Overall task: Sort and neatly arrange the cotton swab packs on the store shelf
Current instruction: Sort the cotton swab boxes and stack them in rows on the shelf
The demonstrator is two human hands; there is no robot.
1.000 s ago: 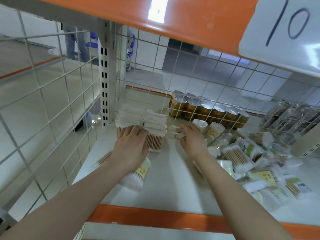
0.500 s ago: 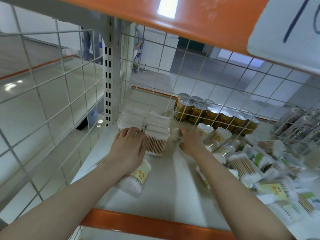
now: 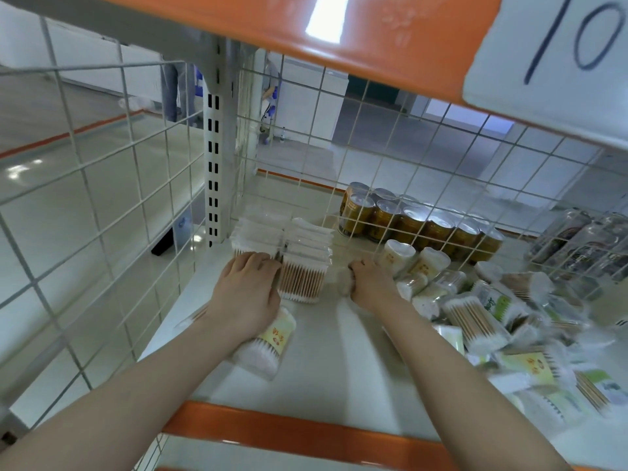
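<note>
Two neat stacks of flat cotton swab packs stand in the shelf's back left corner: a left stack and a right stack with wooden-stick swabs facing me. My left hand rests on the front of the left stack, fingers fairly straight. My right hand grips a small blurred swab pack just right of the right stack. A round swab tub with a yellow label lies on its side under my left wrist. A jumbled heap of swab packs fills the right side.
The white shelf board has an orange front lip. Wire mesh walls close the left side and back. Behind the back mesh stand gold cans and clear bottles. An orange shelf with a "10" label hangs overhead.
My right hand has drawn slightly back and right with the small pack, away from the right stack. My left hand stays on the left stack.
</note>
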